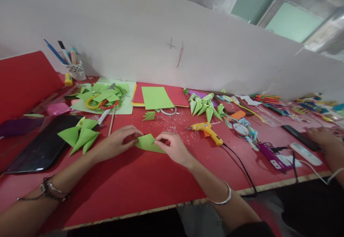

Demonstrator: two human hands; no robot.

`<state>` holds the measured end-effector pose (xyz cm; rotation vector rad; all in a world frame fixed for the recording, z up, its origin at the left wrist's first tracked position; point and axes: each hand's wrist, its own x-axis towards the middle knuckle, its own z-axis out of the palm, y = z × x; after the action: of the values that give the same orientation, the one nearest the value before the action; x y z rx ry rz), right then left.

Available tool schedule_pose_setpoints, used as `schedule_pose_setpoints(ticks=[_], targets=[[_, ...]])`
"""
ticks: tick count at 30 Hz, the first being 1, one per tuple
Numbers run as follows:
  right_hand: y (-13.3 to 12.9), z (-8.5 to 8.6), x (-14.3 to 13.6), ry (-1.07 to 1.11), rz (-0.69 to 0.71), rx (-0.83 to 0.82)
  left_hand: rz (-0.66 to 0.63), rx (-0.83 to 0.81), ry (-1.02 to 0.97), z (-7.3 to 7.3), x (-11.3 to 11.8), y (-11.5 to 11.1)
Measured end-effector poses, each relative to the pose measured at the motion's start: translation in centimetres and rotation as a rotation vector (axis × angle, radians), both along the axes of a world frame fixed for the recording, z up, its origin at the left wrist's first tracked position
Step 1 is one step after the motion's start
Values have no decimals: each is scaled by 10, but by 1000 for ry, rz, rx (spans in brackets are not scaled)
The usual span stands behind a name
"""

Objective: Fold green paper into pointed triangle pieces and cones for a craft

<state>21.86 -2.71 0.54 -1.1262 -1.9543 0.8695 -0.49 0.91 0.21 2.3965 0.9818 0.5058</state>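
A piece of green paper lies low over the red table between my hands. My left hand pinches its left corner between thumb and fingers. At its right side, my right hand holds the edge with closed fingertips. Just beyond the paper is a small green folded paper piece. To the left, a green paper flower shape rests partly on a black tablet-like slab. A green sheet lies on red paper behind my hands.
A yellow glue gun with a black cord lies right of my right hand. Green paper cones, a purple power strip and a pen cup stand or lie around. Another person's hand is at the far right.
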Motion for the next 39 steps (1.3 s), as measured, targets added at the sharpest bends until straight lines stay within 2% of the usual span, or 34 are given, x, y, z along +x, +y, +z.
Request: schedule_pose_setpoints(ticks=[5,7,15,19,27,30,35,39], targets=[[3,-1,0,119,-122,-49,249,286,-43,1,4,-3],[2,1,1,139,-159,-53,263,339,-51,0,6,-5],[-11,10,1,77,-144,-30,93,388,-143,0,15,-20],[-14,11,2,122,-138,-130,61,387,-121,3,15,-22],[-19,6,10,365,-155,-359,-76,239,-172,4,23,-26],[-23,3,14,379,-165,-392,-127,198,-138,3,23,-30],[-32,3,25,318,-184,-249,-185,328,17,0,17,-27],[-44,5,35,-7,-44,-34,-262,284,11,-2,15,-24]])
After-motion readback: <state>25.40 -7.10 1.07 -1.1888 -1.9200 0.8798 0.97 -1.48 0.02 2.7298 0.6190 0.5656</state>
